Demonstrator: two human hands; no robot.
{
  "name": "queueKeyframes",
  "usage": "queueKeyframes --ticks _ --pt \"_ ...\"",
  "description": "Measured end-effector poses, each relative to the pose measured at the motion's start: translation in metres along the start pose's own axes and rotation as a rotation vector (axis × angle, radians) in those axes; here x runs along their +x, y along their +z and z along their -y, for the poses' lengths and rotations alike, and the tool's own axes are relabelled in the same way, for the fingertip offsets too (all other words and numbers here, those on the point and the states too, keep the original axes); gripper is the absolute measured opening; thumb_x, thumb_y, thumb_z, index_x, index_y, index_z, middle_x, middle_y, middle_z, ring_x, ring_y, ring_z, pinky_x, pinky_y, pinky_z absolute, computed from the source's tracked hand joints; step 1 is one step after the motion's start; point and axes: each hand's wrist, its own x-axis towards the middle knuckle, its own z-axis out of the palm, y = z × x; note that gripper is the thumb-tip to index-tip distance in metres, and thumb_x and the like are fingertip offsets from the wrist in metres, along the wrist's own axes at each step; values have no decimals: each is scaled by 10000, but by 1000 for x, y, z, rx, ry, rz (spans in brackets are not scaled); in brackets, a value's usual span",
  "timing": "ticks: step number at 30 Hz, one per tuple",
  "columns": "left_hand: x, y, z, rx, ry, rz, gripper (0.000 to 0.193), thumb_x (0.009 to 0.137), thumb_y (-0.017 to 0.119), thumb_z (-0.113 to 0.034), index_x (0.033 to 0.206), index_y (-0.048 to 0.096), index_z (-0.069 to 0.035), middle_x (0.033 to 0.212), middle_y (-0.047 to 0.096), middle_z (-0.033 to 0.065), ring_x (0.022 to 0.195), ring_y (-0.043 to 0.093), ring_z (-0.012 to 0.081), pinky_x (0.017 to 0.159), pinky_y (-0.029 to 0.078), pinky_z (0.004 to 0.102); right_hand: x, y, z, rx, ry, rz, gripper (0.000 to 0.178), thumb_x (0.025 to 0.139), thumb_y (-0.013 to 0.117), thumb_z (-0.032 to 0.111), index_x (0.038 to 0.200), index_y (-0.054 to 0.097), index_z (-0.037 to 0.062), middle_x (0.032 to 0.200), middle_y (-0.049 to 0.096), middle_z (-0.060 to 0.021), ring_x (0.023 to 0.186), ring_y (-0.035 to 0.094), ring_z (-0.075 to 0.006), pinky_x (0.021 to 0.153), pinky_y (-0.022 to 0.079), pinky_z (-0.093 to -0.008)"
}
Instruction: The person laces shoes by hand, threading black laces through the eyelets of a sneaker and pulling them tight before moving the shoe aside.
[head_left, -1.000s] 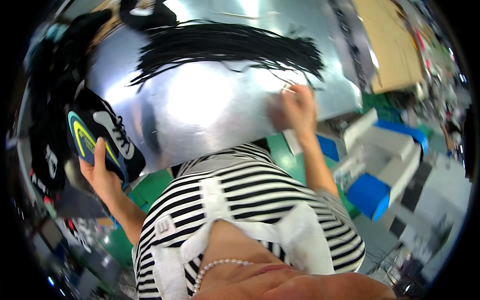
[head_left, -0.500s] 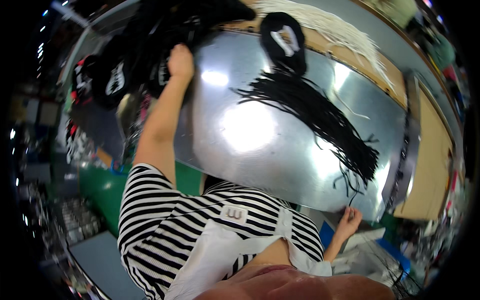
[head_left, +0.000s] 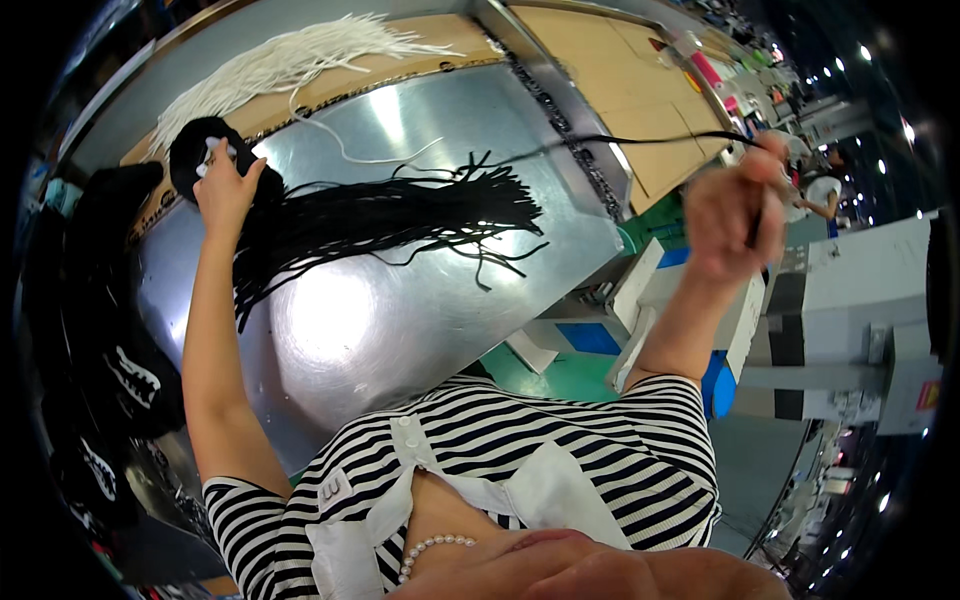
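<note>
On the metal tabletop [head_left: 400,340] lies a bundle of long thin black cords [head_left: 400,215]. At its left end is a black fabric piece [head_left: 195,165] with a white mark on it. My left hand [head_left: 228,190] grips that piece over the mark, its fingertips partly hidden. Raised off to the right of the table, my right hand [head_left: 735,220] is closed, slightly blurred, on one black cord [head_left: 660,138]. This cord runs taut leftward toward the bundle's right end, and a short dark length shows at the fist.
White cords [head_left: 270,70] lie along the far edge, with one loose white cord [head_left: 350,150] on the metal. Black fabric pieces with white prints [head_left: 130,380] pile up at the left. Brown board [head_left: 620,90] lies beyond a raised metal edge. A grey-white machine [head_left: 850,290] stands right.
My view has turned to the right. My left hand has gone from the black pile to the fabric piece by the cords. My right hand has risen and moved outward, drawing a black cord along.
</note>
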Motion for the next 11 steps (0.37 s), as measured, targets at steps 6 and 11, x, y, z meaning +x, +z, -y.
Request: queueKeyframes --ticks 6,11 --pt "0 -15 28 -538 -117 8 528 948 664 -313 1315 550 49 1177 667 149 1078 612 222 957 452 324 -77 38 61 -488 -58 -240 253 995 592 303 1020 571 52 734 493 -12 512 369 -53 491 336 -212" --pt "-73 -110 55 -1591 -255 243 504 1000 567 -184 1440 429 19 1394 543 149 1281 533 246 1112 375 345 -89 61 18 -532 100 -269 226 876 743 291 762 659 114 903 447 -51 623 390 -83 483 312 -242"
